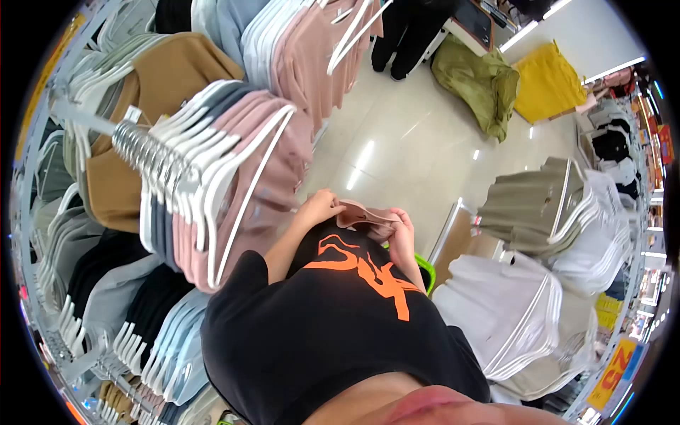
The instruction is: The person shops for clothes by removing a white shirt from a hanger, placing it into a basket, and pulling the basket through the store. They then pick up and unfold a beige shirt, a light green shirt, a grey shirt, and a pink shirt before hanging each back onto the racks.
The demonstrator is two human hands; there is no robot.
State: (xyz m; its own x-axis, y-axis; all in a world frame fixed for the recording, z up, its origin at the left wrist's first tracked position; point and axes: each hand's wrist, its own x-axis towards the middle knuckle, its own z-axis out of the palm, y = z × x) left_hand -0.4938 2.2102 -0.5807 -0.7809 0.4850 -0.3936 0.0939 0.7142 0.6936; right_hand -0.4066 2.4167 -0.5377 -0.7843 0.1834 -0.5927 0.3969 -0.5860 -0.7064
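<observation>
Between my two hands I hold a dusty-pink garment in front of my body. Its opening is spread, and a small dark mark shows on the inside. My left hand grips one side of the edge with the fingers bent. On the other side my right hand pinches the fabric between thumb and fingers. The garment's lower part is hidden behind my hands and shirt. Nearest to my left hand hang pink tops on white hangers.
Packed clothes racks curve along the left, with a metal rail arm sticking out. To the right hang olive tops and white tops. A green basket edge shows beside me. Ahead are a person's legs, an olive bag and yellow fabric.
</observation>
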